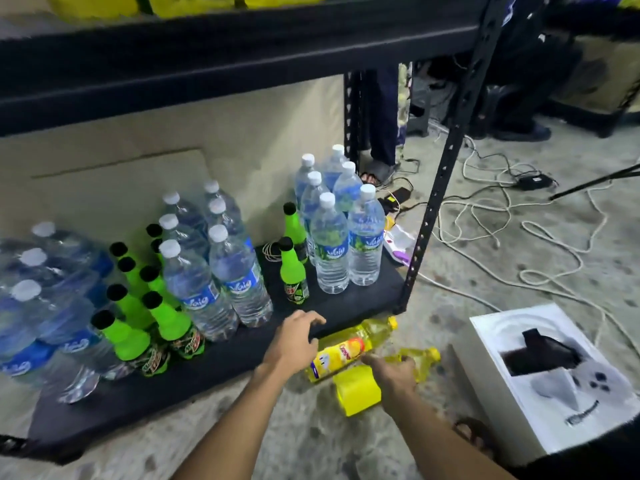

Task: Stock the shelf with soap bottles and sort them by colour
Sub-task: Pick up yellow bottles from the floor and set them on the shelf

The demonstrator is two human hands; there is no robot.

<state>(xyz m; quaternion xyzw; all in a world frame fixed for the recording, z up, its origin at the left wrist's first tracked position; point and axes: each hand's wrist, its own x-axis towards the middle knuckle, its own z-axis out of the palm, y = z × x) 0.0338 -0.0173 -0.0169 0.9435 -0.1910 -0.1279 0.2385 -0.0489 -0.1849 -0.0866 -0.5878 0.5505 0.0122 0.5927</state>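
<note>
Two yellow soap bottles lie on the floor by the front right corner of the black bottom shelf (225, 368). The nearer-to-shelf yellow bottle (341, 353) has a yellow and red label, and its cap points right. My left hand (294, 341) hovers with fingers spread over the shelf's front edge, just left of that bottle. My right hand (393, 374) is wrapped around the middle of the second yellow bottle (420, 362), hiding part of it. On the shelf stand several green bottles (131, 337) with black caps and clear water bottles (239, 271).
The black shelf post (433, 202) rises at the right front corner. A white box (554, 375) sits on the floor to the right. Cables (485, 209) sprawl across the floor behind it. A person's sandalled foot (377, 171) stands behind the shelf. Yellow packs (173, 5) fill the upper shelf.
</note>
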